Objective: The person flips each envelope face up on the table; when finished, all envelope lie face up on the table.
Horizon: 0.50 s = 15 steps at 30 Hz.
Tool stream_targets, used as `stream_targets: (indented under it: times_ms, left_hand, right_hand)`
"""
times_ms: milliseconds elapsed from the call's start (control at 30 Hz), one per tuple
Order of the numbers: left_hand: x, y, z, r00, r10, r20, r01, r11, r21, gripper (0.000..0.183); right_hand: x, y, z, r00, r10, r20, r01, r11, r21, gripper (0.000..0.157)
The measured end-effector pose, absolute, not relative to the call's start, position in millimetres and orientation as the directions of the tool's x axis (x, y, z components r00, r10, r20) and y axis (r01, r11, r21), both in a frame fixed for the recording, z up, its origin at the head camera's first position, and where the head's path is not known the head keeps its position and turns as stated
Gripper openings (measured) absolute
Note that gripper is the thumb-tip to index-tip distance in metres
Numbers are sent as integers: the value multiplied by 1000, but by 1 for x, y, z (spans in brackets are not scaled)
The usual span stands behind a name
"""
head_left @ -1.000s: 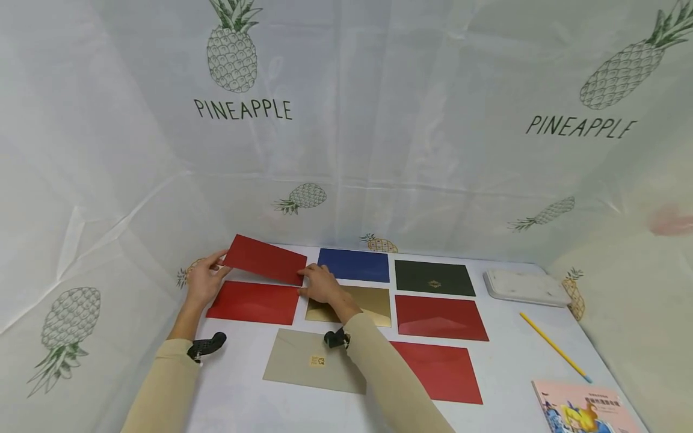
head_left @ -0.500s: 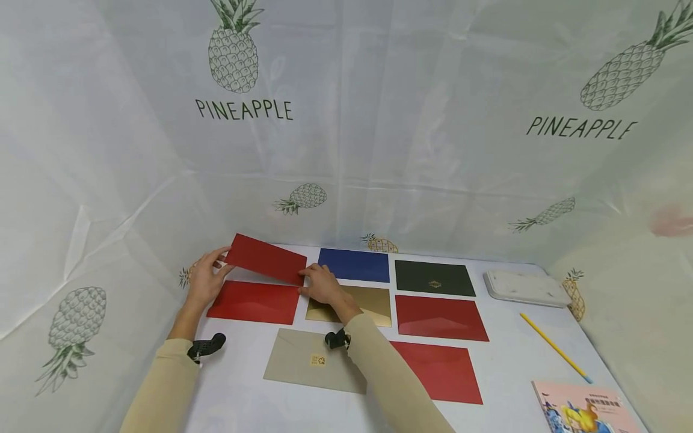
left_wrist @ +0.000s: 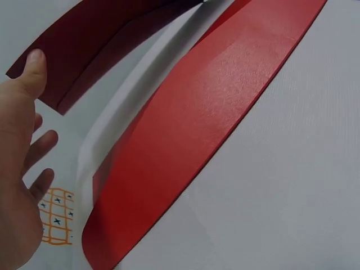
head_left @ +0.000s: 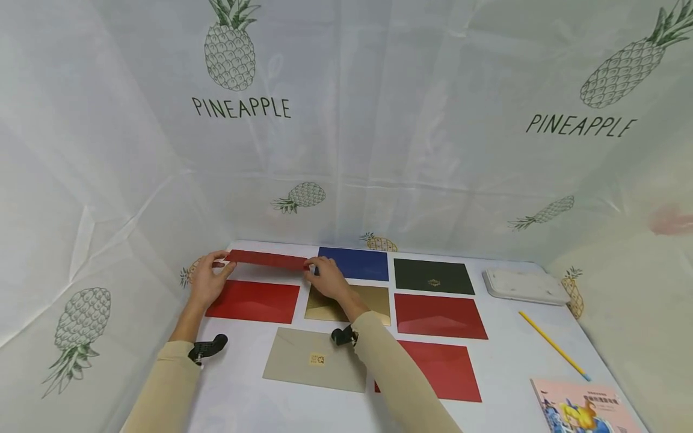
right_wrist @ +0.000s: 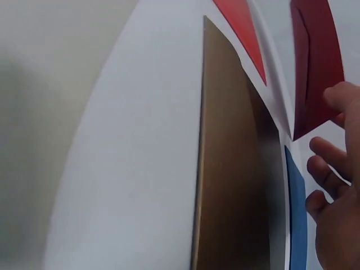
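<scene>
A dark red envelope (head_left: 267, 258) is held raised over the back left of the table, its face seen at a shallow slant. My left hand (head_left: 208, 279) pinches its left end, thumb on the near face in the left wrist view. At the other end, my right hand (head_left: 331, 281) pinches the corner, thumb in front, other fingers loosely bent below. Just nearer lies a bright red envelope (head_left: 251, 302). A gold envelope (head_left: 373, 297) is partly hidden under the right hand, and a blue envelope (head_left: 360, 263) lies behind it. The right forearm passes over a grey envelope (head_left: 292, 358) with a small gold label.
To the right lie a dark green envelope (head_left: 433, 275) and two more red envelopes, one partly behind the right sleeve. A pale case (head_left: 525, 287), a yellow pencil (head_left: 552, 344) and a pink book (head_left: 587, 406) line the right side. Pineapple-print curtain (head_left: 379, 150) encloses the table.
The dark red envelope has tipped from showing its broad face to a narrow strip, its upper edge lower now. My right hand has shifted slightly right and up; the left stays nearly in place.
</scene>
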<state>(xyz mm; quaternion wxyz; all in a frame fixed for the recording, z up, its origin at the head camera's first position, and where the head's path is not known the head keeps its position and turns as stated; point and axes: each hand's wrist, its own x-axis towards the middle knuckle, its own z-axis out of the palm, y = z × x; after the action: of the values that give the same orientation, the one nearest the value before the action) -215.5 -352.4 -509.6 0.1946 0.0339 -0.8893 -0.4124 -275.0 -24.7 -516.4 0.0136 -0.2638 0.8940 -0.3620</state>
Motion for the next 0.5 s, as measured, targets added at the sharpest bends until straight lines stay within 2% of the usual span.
stream_targets:
  times_ms: [167,500]
  left_hand:
    - [-218,-350,-515,-943,-244,228,44,585,810,58]
    - [-222,-344,-518,-930,-335,152,-33,487,873,59]
  right_hand:
    - [-279,-23,-515,-869,-446,214,-446,519,-729,26]
    - [-280,-25,-518,-917,-313,249,-381,499,-778,21]
